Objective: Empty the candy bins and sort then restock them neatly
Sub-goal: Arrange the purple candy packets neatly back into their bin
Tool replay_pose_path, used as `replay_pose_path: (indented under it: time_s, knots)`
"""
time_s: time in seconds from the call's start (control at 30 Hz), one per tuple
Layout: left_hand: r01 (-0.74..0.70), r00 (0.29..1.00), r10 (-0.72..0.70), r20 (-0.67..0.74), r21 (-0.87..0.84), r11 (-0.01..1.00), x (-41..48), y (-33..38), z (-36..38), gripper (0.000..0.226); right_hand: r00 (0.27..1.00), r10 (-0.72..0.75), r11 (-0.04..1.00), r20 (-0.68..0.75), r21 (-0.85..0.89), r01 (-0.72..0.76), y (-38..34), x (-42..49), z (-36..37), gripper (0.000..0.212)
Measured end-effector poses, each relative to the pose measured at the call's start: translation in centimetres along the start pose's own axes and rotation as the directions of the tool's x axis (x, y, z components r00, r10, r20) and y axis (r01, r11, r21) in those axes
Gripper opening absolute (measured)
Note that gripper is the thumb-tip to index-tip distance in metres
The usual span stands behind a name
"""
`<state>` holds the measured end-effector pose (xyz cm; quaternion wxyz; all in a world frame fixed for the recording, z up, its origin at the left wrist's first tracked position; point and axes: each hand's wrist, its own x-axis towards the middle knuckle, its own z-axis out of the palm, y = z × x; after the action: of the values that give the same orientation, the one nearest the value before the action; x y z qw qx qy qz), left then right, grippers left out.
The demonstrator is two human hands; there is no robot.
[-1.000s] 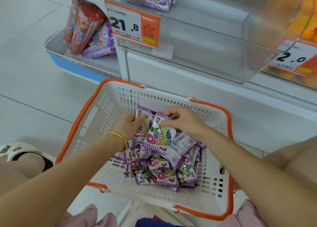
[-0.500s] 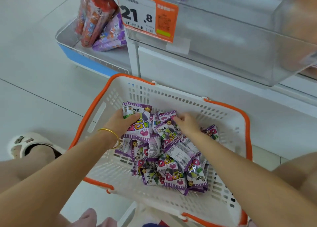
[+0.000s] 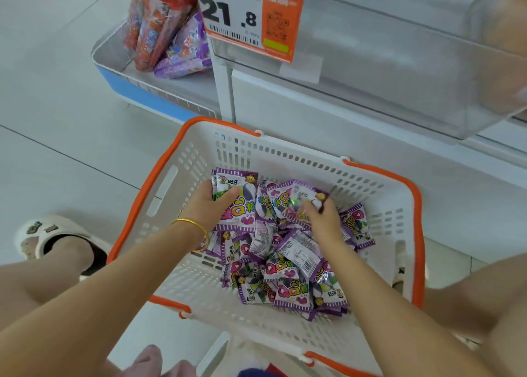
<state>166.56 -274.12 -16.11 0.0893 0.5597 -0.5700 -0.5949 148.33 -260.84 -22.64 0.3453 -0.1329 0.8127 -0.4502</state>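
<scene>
A white basket with an orange rim (image 3: 171, 177) stands on the floor below the shelf and holds a pile of purple QQ candy packets (image 3: 288, 279). My left hand (image 3: 209, 207), with a gold bangle at the wrist, grips a small stack of these packets (image 3: 242, 194) at the pile's far left. Fingers of my right hand (image 3: 322, 218) pinch another purple packet (image 3: 285, 198) at the pile's far side. Above the basket hangs a clear plastic candy bin (image 3: 385, 71) with a 21.8 price tag (image 3: 245, 17).
Red and purple snack bags (image 3: 162, 31) lean on a low white-and-blue shelf at the back left. Pale floor tiles spread to the left. My sandalled foot (image 3: 48, 237) stands left of the basket, and my knees frame it on both sides.
My view has tilted down and closer to the basket. My left hand keeps its stack, and my right hand has dropped into the pile and taken hold of another packet.
</scene>
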Motion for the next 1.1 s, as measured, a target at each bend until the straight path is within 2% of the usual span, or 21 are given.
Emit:
replay_pose_path:
  time_s: [0.07,0.13,0.2,0.27,0.33,0.43,0.5,0.6,0.7,0.77,0.83,0.9,0.97,1.03,1.1]
  knots:
    - [-0.011,1.000,0.011,-0.020,0.015,1.000,-0.2,0.2,0.4,0.027,0.998,0.055,0.978,-0.006,0.204,-0.052,-1.8,-0.7,-0.9,0.021]
    - [-0.021,0.999,0.021,-0.027,0.023,1.000,-0.6,0.7,0.9,0.034,0.992,0.031,0.956,0.122,0.286,-0.065,-3.5,-1.3,-0.9,0.014]
    - [-0.040,0.998,0.042,-0.037,0.048,0.998,-1.0,1.2,1.5,0.041,0.960,-0.021,0.959,0.278,0.278,-0.059,-5.1,-2.4,0.0,0.023]
    - [-0.054,0.997,0.056,-0.043,0.042,0.998,-1.3,1.6,2.0,0.040,0.938,-0.111,0.981,0.328,0.185,0.051,-6.1,-3.6,1.1,0.027]
    - [-0.051,0.998,0.049,-0.050,-0.039,0.998,-1.7,2.1,2.4,0.033,0.943,-0.207,0.977,0.262,0.102,0.186,-6.6,-4.4,1.9,0.027]
    - [0.002,0.999,-0.006,-0.032,-0.111,0.994,-1.9,2.6,2.7,0.035,0.945,-0.253,0.967,0.206,0.082,0.241,-6.9,-5.1,2.3,0.019]
    - [0.047,0.999,-0.045,0.018,-0.144,0.989,-2.1,2.7,2.7,0.047,0.937,-0.247,0.969,0.245,0.077,0.235,-7.0,-5.3,2.7,0.010]
    - [0.114,0.990,-0.092,0.106,-0.219,0.969,-2.2,2.6,2.8,0.079,0.929,-0.223,0.972,0.296,0.144,0.187,-7.3,-5.8,3.5,0.013]
    - [0.035,0.995,-0.014,0.096,-0.223,0.974,-2.3,2.3,3.1,0.065,0.927,-0.176,0.971,0.330,0.214,0.108,-6.9,-5.9,4.7,0.021]
    - [0.037,0.996,-0.016,0.087,-0.241,0.970,-1.9,2.0,2.8,0.046,0.930,-0.102,0.966,0.353,0.259,0.007,-6.6,-5.8,5.2,0.046]
    - [0.085,0.993,-0.056,0.103,-0.306,0.948,-1.3,1.9,2.2,0.034,0.956,0.001,0.944,0.294,0.316,-0.098,-5.6,-4.7,5.3,0.060]
    - [0.115,0.990,-0.082,0.112,-0.326,0.938,-0.7,1.8,1.4,0.031,0.993,0.036,0.975,0.114,0.215,-0.060,-4.3,-2.8,4.6,0.052]
    - [0.110,0.991,-0.081,0.102,-0.321,0.941,-0.3,1.7,1.0,0.038,1.000,0.016,0.997,-0.017,-0.081,-0.018,-2.4,-0.2,3.6,0.044]
    - [0.117,0.991,-0.088,0.101,-0.322,0.939,-0.2,1.5,1.0,0.043,0.999,0.036,0.937,-0.006,-0.348,-0.036,-0.3,2.1,3.4,0.046]
    - [0.136,0.988,-0.108,0.106,-0.315,0.939,0.0,1.2,1.0,0.047,0.994,0.086,0.853,0.071,-0.521,-0.036,0.6,3.5,3.7,0.056]
